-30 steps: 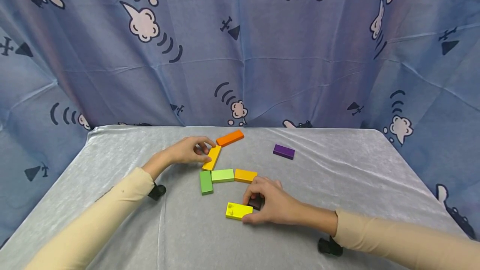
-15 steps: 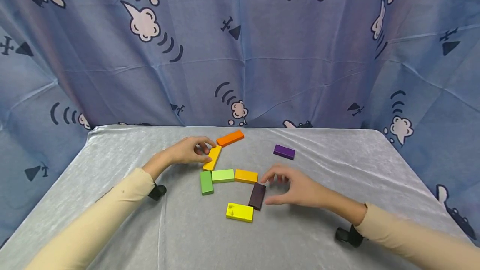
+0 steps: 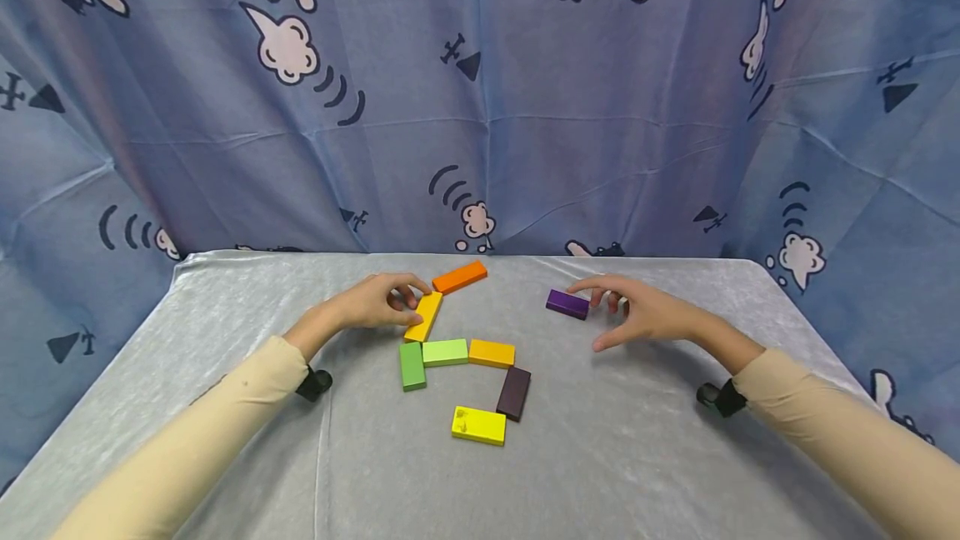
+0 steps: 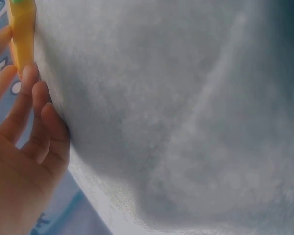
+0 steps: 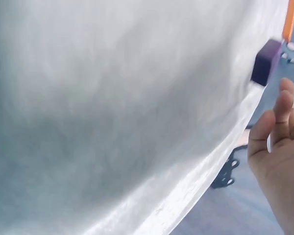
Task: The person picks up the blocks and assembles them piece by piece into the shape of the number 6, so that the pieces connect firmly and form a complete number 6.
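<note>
My left hand (image 3: 372,301) holds an amber block (image 3: 424,317) lying on the cloth, thumb near one end and a finger at the other. In the left wrist view this amber block (image 4: 22,34) sits at the top left, by the fingertips. With fingers spread, my right hand (image 3: 648,308) is beside a purple block (image 3: 567,304), which lies flat. The right wrist view shows a gap between the purple block (image 5: 267,62) and the visible fingers. An orange block (image 3: 460,277) lies just beyond the amber one; a green block (image 3: 412,366) lies just nearer.
A light green block (image 3: 446,352) and a yellow-orange block (image 3: 492,353) lie end to end. A dark brown block (image 3: 514,394) angles down from them towards a bright yellow block (image 3: 478,425). Grey cloth (image 3: 337,473) covers the table; a patterned blue curtain (image 3: 585,148) hangs behind.
My right hand has let go of the dark brown block, leaving it between the yellow-orange and bright yellow ones, and moved up and right to the purple block. My left hand stays put.
</note>
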